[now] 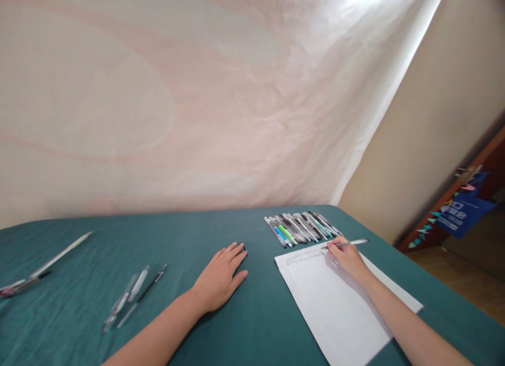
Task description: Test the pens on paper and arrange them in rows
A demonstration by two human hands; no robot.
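My right hand (347, 258) grips a pen (360, 242) with its tip down at the top part of a white sheet of paper (327, 303). Small scribbled marks run along the paper's upper edge, too fine to read. Palm down, my left hand (221, 277) rests on the green tablecloth with its fingers stretched out. A small dark thing (242, 247), perhaps a pen cap, shows by its fingertips; most of it is hidden. Just beyond the paper, several pens (302, 229) lie side by side in a dense row, some with blue or green parts.
Left of my left arm lie a black pen (150, 288) and clear-barrelled pens (122, 301). More pens (59, 260) are farther left, blurred. A pale cloth (197, 119) hangs behind the table (252, 324). At the right are a door frame and a blue sign (460, 213).
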